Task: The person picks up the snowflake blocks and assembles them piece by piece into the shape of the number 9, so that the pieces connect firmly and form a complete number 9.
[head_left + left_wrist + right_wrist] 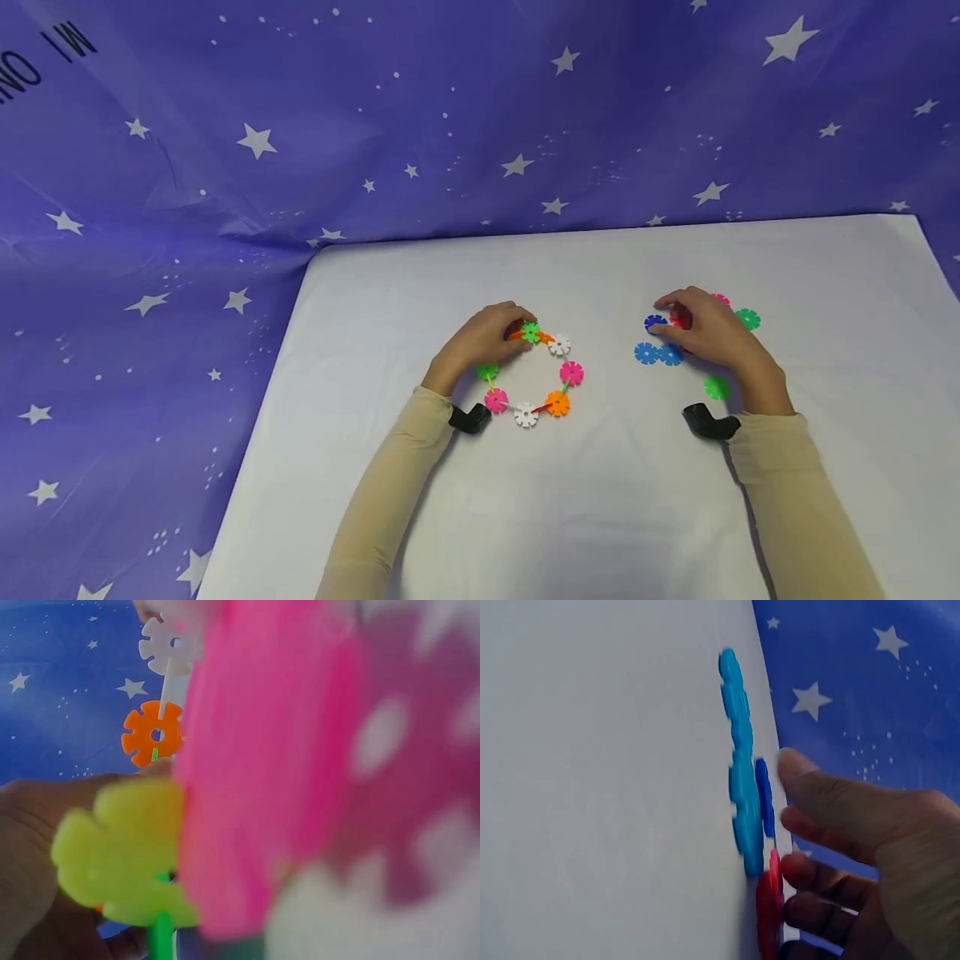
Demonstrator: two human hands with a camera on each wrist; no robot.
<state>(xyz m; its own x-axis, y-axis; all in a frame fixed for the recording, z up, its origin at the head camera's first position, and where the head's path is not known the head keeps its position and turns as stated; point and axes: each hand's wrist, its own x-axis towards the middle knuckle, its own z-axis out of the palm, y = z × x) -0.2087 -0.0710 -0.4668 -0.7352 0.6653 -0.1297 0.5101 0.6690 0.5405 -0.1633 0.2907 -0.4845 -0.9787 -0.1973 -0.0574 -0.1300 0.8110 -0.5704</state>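
Note:
A ring of linked plastic snowflake discs point(496, 401) in pink, orange, white and green lies on the table. My left hand point(491, 333) grips its upper left side, next to a green disc point(531, 332). In the left wrist view a blurred pink disc point(255, 765) hides much of that hand; a yellow-looking disc point(120, 855) shows beside it. Over the loose discs, my right hand point(708, 329) has thumb and forefinger spread near a dark blue disc point(655, 323). The right wrist view shows the fingertips close to that disc and to red discs point(767, 915), holding nothing.
Two light blue discs point(647, 353) lie just in front of the dark blue one. Green discs point(747, 319) and a pink disc point(720, 299) are around the right hand. The white table point(585, 517) meets a purple star-patterned cloth point(450, 117) at its back and left.

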